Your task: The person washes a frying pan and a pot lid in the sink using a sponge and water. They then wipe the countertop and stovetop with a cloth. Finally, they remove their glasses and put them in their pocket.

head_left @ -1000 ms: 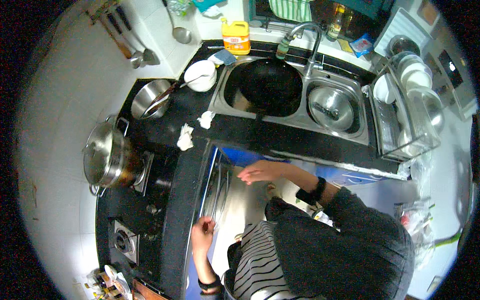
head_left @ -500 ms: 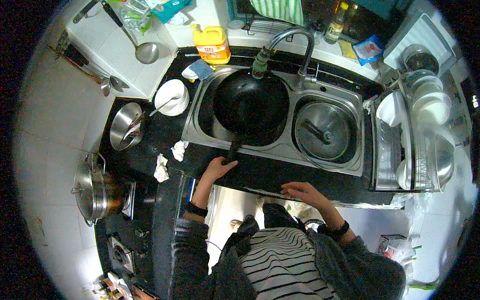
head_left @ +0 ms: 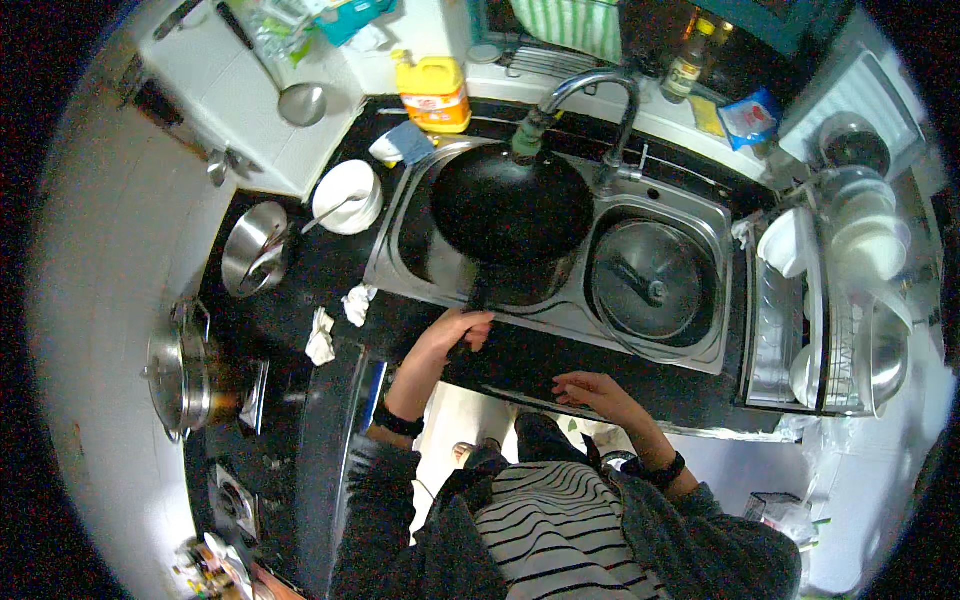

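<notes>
A black wok (head_left: 512, 208) sits over the left basin of the steel sink (head_left: 392, 270), under the tap (head_left: 590, 76). Its dark handle reaches toward me across the counter's front edge. My left hand (head_left: 452, 336) is closed round that handle, with the thumb lying along its top. My right hand (head_left: 598, 394) hovers by the counter's edge, in front of the right basin. It holds nothing, and its fingers are stretched out and slightly bent. A round steel basin (head_left: 650, 275) lies in the right side of the sink.
White bowls (head_left: 348, 198) with a spoon, a steel bowl (head_left: 256, 250) and crumpled tissues (head_left: 320, 338) lie on the left counter. A yellow jug (head_left: 434, 94) and a sponge (head_left: 408, 142) stand behind. The dish rack (head_left: 822, 330) is at right, a steel pot (head_left: 182, 372) at left.
My left hand has closed round the wok's handle, its fingers now wrapped. The wok's near side looks slightly raised. My right hand stays near the counter edge, still empty.
</notes>
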Tool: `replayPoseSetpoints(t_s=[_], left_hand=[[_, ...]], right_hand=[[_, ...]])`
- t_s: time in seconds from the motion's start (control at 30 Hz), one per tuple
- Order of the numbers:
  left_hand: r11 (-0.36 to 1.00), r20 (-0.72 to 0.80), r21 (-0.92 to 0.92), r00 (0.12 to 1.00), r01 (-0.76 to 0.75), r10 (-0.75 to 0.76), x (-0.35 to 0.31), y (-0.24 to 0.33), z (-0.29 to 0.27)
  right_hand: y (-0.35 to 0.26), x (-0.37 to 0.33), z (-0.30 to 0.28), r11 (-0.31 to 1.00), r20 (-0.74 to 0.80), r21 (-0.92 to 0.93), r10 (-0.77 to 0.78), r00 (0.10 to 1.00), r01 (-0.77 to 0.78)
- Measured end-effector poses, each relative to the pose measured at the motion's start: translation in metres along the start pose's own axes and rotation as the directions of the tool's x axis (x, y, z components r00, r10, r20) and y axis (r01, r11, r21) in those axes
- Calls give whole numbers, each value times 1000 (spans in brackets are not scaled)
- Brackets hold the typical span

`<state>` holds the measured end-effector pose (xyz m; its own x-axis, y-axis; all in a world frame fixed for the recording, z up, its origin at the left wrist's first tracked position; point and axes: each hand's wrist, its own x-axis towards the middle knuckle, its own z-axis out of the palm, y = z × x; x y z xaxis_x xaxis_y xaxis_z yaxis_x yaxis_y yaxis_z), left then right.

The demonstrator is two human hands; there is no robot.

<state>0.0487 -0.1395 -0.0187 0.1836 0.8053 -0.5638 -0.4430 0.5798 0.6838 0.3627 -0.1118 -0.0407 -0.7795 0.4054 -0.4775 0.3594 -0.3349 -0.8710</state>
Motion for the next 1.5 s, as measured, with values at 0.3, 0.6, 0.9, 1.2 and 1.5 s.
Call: replayPoseSetpoints(t_s=[0.3, 0.6, 0.9, 1.2, 1.5], left_hand=[[970, 44, -235, 996, -66, 79, -109, -34, 35], [982, -265, -159, 963, -101, 56, -342, -142, 82], [843, -595, -446, 803, -301, -28, -566, -259, 124], [753, -903, -183, 411, -632, 125, -655, -326, 89], [586, -960, 56, 117, -809, 253, -658, -372, -40]], right_hand=[[-26, -25, 29, 996, 244, -66, -43, 969, 61], [-71, -73, 81, 995, 570, 31, -98, 816, 98], [-64, -71, 239, 955, 520, -96, -193, 832, 282], [-51, -59, 333, 954, 644, -148, -106, 758, 260], [-77, -27, 333, 916, 469, -350, -9, 883, 195]])
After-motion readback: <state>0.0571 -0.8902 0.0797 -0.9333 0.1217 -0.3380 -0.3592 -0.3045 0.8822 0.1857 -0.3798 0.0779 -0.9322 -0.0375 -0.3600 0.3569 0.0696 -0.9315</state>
